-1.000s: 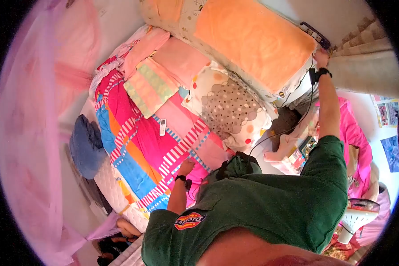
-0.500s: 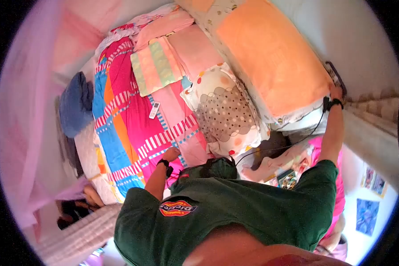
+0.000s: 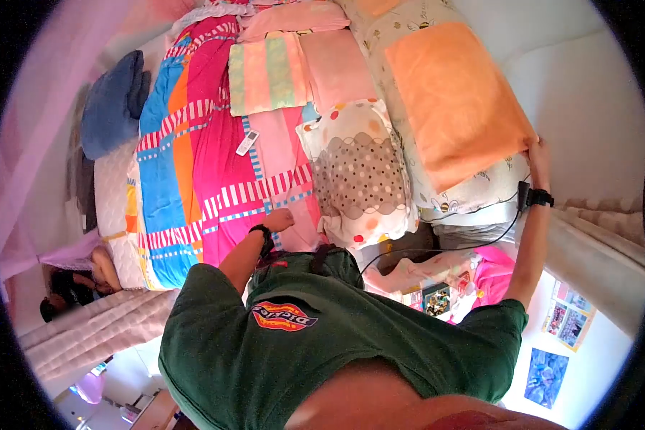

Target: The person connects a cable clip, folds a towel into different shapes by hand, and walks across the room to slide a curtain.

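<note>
My right hand is closed on the near right corner of a flat orange cloth, which comes to a point there. Under the cloth lies a bee-print pillow or bedding. A watch and a small dark box with a cable are at my right wrist. My left hand, with a dark band at the wrist, rests curled in a fist on the patchwork quilt; nothing shows in it. Beside it is a dotted pillow.
A white remote control and a striped folded cloth lie on the quilt. A folded blue cloth is at the far left. Another person shows at the lower left. Curtains hang at both sides.
My right hand has left a dark long object at the wall and now grips the orange cloth's corner. The view has shifted; my left hand stays curled on the quilt.
</note>
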### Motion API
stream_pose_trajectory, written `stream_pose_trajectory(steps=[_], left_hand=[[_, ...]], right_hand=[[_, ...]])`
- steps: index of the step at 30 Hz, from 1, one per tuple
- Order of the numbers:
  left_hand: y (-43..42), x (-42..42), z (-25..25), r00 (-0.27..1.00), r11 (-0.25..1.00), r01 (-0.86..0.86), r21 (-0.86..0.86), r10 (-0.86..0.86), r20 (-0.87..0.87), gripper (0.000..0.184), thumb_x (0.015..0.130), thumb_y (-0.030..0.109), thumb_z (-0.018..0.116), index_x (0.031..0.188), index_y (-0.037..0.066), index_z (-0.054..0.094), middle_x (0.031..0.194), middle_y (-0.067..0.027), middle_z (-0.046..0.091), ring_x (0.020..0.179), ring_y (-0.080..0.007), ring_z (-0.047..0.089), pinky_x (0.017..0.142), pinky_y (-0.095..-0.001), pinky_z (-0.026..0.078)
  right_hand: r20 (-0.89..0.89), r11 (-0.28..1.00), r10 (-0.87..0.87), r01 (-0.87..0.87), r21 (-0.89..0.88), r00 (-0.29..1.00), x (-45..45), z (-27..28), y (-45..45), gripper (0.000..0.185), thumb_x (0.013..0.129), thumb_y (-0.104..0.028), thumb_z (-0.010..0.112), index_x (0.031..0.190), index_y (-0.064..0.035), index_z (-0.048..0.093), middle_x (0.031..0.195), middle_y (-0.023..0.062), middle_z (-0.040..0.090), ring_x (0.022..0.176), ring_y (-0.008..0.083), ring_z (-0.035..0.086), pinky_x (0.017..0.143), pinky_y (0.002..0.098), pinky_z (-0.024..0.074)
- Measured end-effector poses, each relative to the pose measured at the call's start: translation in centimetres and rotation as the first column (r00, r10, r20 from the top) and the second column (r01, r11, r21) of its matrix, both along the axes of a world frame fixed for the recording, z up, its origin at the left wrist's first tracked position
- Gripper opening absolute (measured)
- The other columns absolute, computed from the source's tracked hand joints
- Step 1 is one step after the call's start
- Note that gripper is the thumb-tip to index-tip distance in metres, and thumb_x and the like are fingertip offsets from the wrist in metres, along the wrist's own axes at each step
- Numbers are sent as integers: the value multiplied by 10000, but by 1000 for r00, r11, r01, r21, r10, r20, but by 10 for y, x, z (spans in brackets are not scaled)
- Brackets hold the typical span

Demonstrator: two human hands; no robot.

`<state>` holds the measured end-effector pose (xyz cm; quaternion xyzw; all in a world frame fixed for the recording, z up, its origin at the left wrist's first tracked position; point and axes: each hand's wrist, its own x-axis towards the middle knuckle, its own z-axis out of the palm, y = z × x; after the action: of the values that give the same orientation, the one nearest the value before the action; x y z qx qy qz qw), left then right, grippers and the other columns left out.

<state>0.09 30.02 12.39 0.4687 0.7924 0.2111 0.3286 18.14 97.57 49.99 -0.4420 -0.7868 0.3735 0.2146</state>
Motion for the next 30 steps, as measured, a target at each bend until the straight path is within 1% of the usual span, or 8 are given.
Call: stream_pose_trajectory(steps=[10,13,18,20,22,26,28,30], left_hand=[[92,34,168,959,973,-124,195,67,276,679,733,338,675,1214,-44,388,1091,-244,550,1040,-343,540,884,-397,430],[118,42,202,912,658,-404,635,232,339,943,649,299,773,1334,-46,226,1290,-281,357,1201,-370,390,1006,-397,330],[105,24,274,841,431,-457,778,493,221,1083,596,272,822,1361,-51,127,1383,-270,236,1274,-393,285,1062,-416,265],[97,14,262,817,368,-572,733,336,469,1096,595,276,829,1363,-51,119,1383,-261,235,1266,-377,307,1054,-407,279],[86,-4,250,824,243,-564,789,213,524,1049,607,250,824,1346,-64,149,1352,-239,302,1248,-334,345,1049,-391,283],[35,-72,183,779,498,-559,663,41,626,529,728,128,731,1152,-59,477,1071,-101,581,961,-141,553,850,-298,450],[-43,-78,266,795,703,-559,440,302,526,357,792,87,660,1100,-37,530,972,-64,603,864,-99,567,738,-265,478],[-62,-112,230,858,479,-513,712,289,424,335,787,190,669,1021,-23,557,828,-54,627,712,-154,592,619,-263,469]], right_hand=[[-400,916,340,-395,-62,851,-100,176,-263,409,877,10,419,1279,39,348,1040,146,537,931,183,576,782,261,532],[-461,841,457,-538,-53,760,-104,200,-313,436,878,47,387,1309,50,331,1082,163,521,968,195,573,817,257,530],[-688,788,360,-600,-137,630,-104,211,-408,404,884,39,389,1277,120,341,1153,205,497,1005,250,576,894,274,508],[-722,787,397,-614,-50,567,-100,208,-441,408,889,11,407,1261,157,328,1164,227,493,1015,276,577,916,296,495],[-721,746,434,-664,-49,541,-98,204,-470,410,885,8,415,1257,159,334,1172,233,490,1010,277,580,915,305,497],[-693,720,517,-693,36,502,-94,202,-511,421,870,15,429,1255,162,343,1195,253,484,1024,288,579,917,329,497],[-691,703,531,-710,36,490,-94,201,-517,424,860,30,433,1255,159,348,1202,254,485,1033,291,576,922,331,492],[-691,682,547,-731,39,473,-95,194,-522,428,851,46,437,1255,156,353,1208,255,487,1043,294,573,928,333,487]])
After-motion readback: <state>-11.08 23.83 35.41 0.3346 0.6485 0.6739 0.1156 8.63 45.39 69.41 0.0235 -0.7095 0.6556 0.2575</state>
